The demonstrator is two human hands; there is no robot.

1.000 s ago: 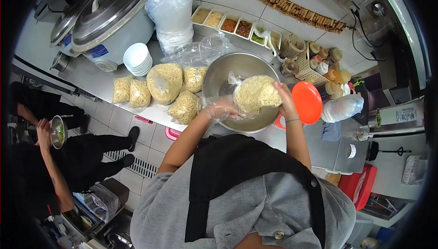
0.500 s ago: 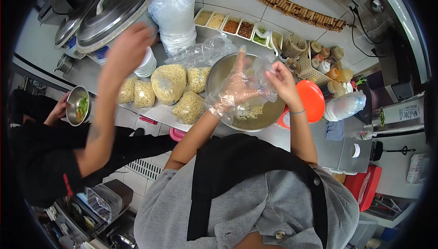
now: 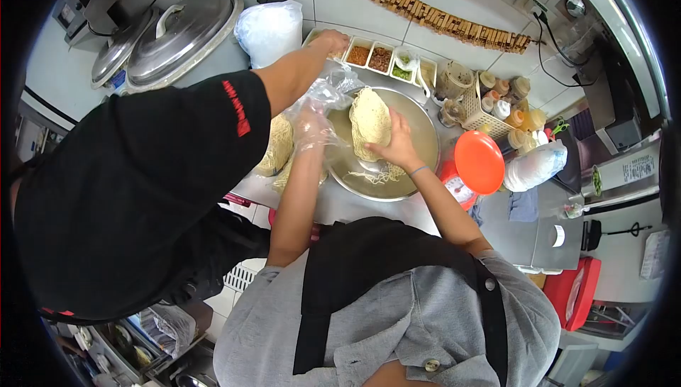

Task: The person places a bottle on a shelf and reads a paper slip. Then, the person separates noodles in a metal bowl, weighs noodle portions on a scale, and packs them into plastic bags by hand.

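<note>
My right hand (image 3: pixel 399 144) is bare and curled around the side of a pale yellow noodle bundle (image 3: pixel 370 123), above a large steel bowl (image 3: pixel 420 112). Loose noodles (image 3: pixel 383 173) lie in the bottom of that bowl. At the bowl's left rim is my left hand (image 3: pixel 311 123), covered in clear plastic and smeared by motion, so its fingers cannot be made out. Crumpled clear plastic bags (image 3: pixel 332 92) lie around and just beyond it. Bagged noodles (image 3: pixel 278 147) sit left of my left forearm, partly behind a co-worker's arm.
A co-worker's arm (image 3: pixel 301 68) crosses from the left, its hand at the topping containers (image 3: pixel 360 53). Right of the bowl stand a red-orange scale (image 3: pixel 479 162) and a basket of bottles (image 3: pixel 489 114). Large lidded pots (image 3: pixel 186 36) stand at the back left.
The noodle bundle is now in my right hand over the bowl. My left hand has moved left, away from the right. The co-worker has leaned in and reached to the topping containers.
</note>
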